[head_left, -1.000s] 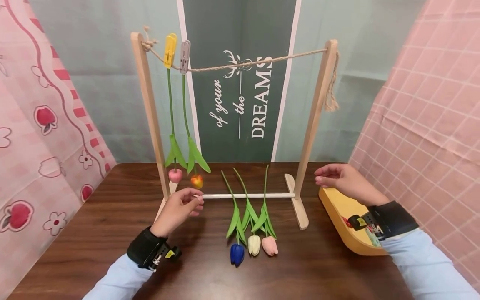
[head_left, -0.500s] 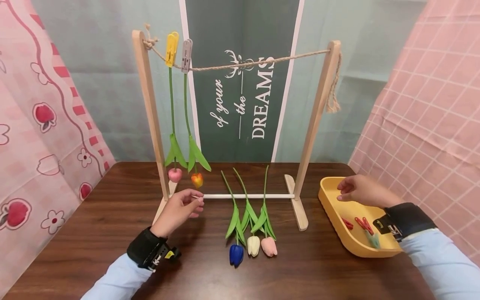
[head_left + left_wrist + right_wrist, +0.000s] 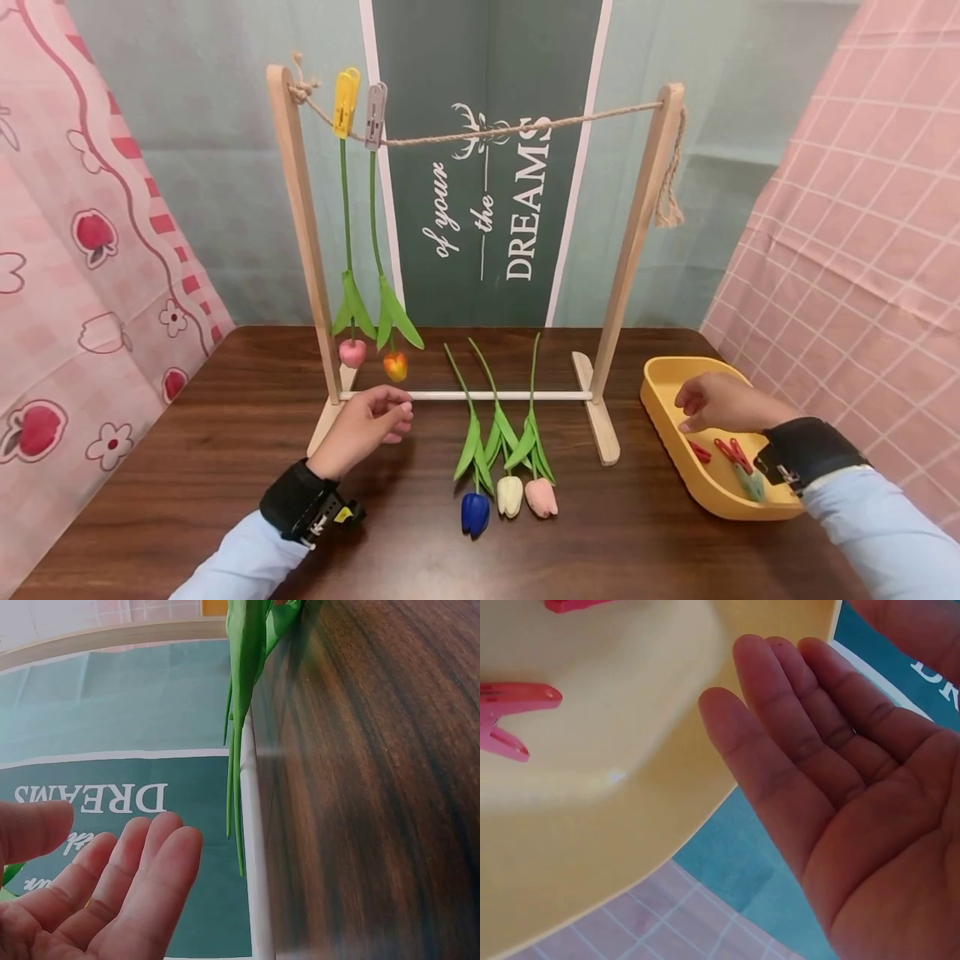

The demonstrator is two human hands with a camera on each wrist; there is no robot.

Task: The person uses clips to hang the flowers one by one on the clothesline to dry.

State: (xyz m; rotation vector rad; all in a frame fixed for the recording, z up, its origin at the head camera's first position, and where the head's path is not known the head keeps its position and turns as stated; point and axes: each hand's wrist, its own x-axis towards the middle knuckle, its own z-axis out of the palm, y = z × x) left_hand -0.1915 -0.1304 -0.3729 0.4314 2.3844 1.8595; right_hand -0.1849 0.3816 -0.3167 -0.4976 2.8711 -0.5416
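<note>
My right hand (image 3: pixel 723 402) hovers over the yellow tray (image 3: pixel 663 425), fingers relaxed and holding nothing. Inside the tray lie red clothespins (image 3: pixel 733 454) and a pale green clothespin (image 3: pixel 750 482); a pink-red clothespin (image 3: pixel 510 712) also shows in the right wrist view. Near the left foot of the wooden frame, my left hand (image 3: pixel 363 429) is held loosely with nothing in it, just below the hanging orange-yellow tulip (image 3: pixel 395 367). A pink tulip (image 3: pixel 352 353) hangs beside that one. On the table lie a blue tulip (image 3: pixel 475 514), a white tulip (image 3: pixel 509 497) and a light pink tulip (image 3: pixel 541 497).
A rope (image 3: pixel 480 133) spans the wooden frame's posts (image 3: pixel 637 242). A yellow clothespin (image 3: pixel 346 103) and a grey clothespin (image 3: pixel 376 117) clip the two hanging stems to it. A white bar (image 3: pixel 442 396) runs low between the feet, under the lying stems.
My right hand has moved right, from the tray's far left edge to over its inside, then lowered toward the clothespins. My left hand has stayed almost still.
</note>
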